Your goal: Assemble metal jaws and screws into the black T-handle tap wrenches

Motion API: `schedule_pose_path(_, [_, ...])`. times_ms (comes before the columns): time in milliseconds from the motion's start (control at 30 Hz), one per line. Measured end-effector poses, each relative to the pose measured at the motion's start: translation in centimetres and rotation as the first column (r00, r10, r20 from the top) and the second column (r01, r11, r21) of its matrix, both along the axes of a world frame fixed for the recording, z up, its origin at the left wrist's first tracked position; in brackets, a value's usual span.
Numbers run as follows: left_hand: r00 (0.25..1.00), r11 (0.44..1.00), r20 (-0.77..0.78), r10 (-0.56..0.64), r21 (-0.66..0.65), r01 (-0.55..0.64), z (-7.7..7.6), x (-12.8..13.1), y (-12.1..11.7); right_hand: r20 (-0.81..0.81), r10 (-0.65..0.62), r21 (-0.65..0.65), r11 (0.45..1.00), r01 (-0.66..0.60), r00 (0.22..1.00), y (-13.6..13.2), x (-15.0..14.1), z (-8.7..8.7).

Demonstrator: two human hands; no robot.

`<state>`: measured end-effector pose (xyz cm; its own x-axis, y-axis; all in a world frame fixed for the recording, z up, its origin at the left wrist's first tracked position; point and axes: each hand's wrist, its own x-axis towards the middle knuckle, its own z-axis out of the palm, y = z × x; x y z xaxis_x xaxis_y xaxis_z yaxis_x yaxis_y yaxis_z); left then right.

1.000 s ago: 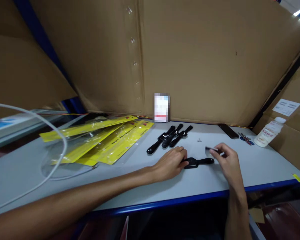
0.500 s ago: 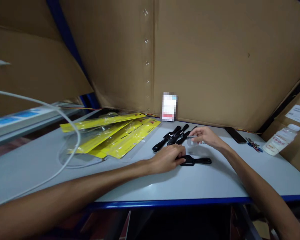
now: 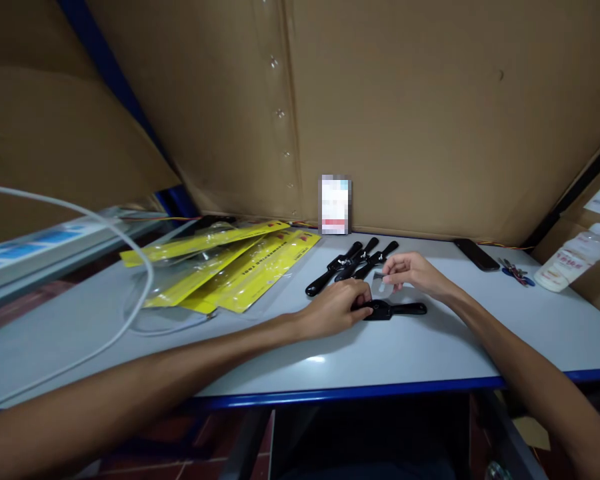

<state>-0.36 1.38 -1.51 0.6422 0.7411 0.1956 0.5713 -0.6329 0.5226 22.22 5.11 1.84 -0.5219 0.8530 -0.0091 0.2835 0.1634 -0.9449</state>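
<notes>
A black spokeshave (image 3: 381,309) lies low over the table, one handle pointing right. My left hand (image 3: 337,305) is closed around its left part, hiding that handle. Just above the spokeshave's body, my right hand (image 3: 407,273) pinches a small flat metal blade (image 3: 381,287) with a slot in it. The blade is tilted, and I cannot tell whether it touches the spokeshave. Behind my hands, several more black spokeshaves (image 3: 336,268) lie side by side at a slant, with bright metal parts at their middles.
Yellow cards in clear plastic packaging (image 3: 260,273) lie fanned out on the left. A white cable (image 3: 147,267) loops before them. At the back stands a lit phone (image 3: 335,207). On the right are a dark phone (image 3: 476,255), keys (image 3: 516,272) and a plastic bottle (image 3: 575,260).
My right hand has brought the blade slightly lower, closer to the spokeshave's body. My left hand keeps its hold. The whole view has shifted a little.
</notes>
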Motion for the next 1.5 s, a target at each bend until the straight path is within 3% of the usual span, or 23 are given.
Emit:
schedule_pose_path(267, [1.000, 1.000, 0.017, 0.000, 0.022, 0.000, -0.4, -0.1, 0.3, 0.051, 0.140, -0.035, 0.990, -0.139, 0.989, -0.5, -0.1, -0.1])
schedule_pose_path(433, [1.000, 1.000, 0.008, -0.005, 0.022, 0.005, -0.4, -0.1, 0.3, 0.212, 0.215, 0.052, 0.972, -0.231, 0.953, -0.5, 0.0, -0.4])
schedule_pose_path(533, [1.000, 0.999, -0.009, 0.004, 0.049, -0.003, -0.4, -0.1, 0.0, 0.225, 0.150, 0.078, 0.982, -0.171, 0.963, -0.2, 0.2, -0.6])
schedule_pose_path(767, [1.000, 0.998, -0.005, 0.011, 0.062, -0.011, -0.6, 0.0, -0.1, -0.016, -0.019, 0.014, 1.000, 0.019, 1.000, -0.6, 0.0, 0.0])
schedule_pose_path(1067, [0.999, 0.999, -0.017, -0.041, 0.026, 0.041, 0.5, -0.2, -0.1, -0.004, -0.120, -0.035, 0.992, 0.119, 0.993, -1.1, -0.3, 0.2])
schedule_pose_path(1200, [0.991, 0.992, -0.100, -0.094, 0.070, 0.102, 0.8, -0.6, 0.0, 0.000, -0.116, 0.060, 0.991, 0.116, 0.993, -0.9, -0.3, -0.1])
schedule_pose_path(1500, [0.976, 0.977, -0.205, -0.073, 0.180, 0.111, 0.1, -1.1, 0.7, 0.008, -0.035, 0.039, 0.999, 0.035, 0.999, -1.2, -1.0, -0.5])
